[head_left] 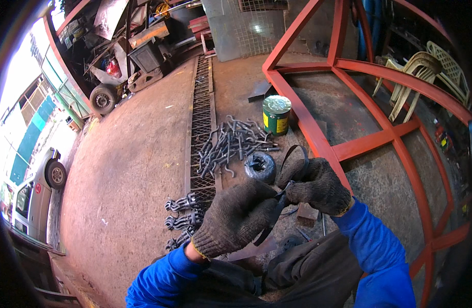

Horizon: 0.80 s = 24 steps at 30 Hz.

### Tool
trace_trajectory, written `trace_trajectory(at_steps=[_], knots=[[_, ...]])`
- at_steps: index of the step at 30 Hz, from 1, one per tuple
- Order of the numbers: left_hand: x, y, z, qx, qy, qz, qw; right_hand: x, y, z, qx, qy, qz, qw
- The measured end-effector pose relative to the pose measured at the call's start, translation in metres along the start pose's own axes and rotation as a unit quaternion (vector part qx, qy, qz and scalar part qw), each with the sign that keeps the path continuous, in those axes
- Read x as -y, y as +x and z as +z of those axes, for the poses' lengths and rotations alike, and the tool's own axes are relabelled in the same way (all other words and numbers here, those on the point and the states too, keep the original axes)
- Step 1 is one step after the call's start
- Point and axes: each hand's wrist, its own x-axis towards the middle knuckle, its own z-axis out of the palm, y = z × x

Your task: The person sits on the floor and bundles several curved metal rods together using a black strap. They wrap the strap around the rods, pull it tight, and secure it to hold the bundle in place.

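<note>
On the near side of the pile of bent rods (236, 145), the gloved left hand (238, 213) and right hand (321, 189) pinch a dark strap (275, 217); steady, even tension should prevent twisting.

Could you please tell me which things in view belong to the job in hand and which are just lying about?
Seemingly part of the job:
dark strip, held by left hand and right hand
loose bent rods
bundled rods

Probably just lying about:
red metal frame
upper-left wheel
plastic chairs
</note>
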Motion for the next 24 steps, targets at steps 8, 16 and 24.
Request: trace_trajectory(at_steps=[8,16,24], knots=[[0.001,-0.001,-0.001,-0.004,0.026,0.003,1.0,0.001,0.0,-0.008,-0.01,0.034,-0.007,0.999],[0.007,0.001,-0.005,0.024,0.025,-0.005,0.999,0.007,0.0,0.0,-0.077,-0.004,-0.019,0.997],[0.014,0.004,-0.006,0.093,-0.094,-0.108,0.985,-0.006,0.01,-0.02,-0.048,-0.044,-0.033,0.997]])
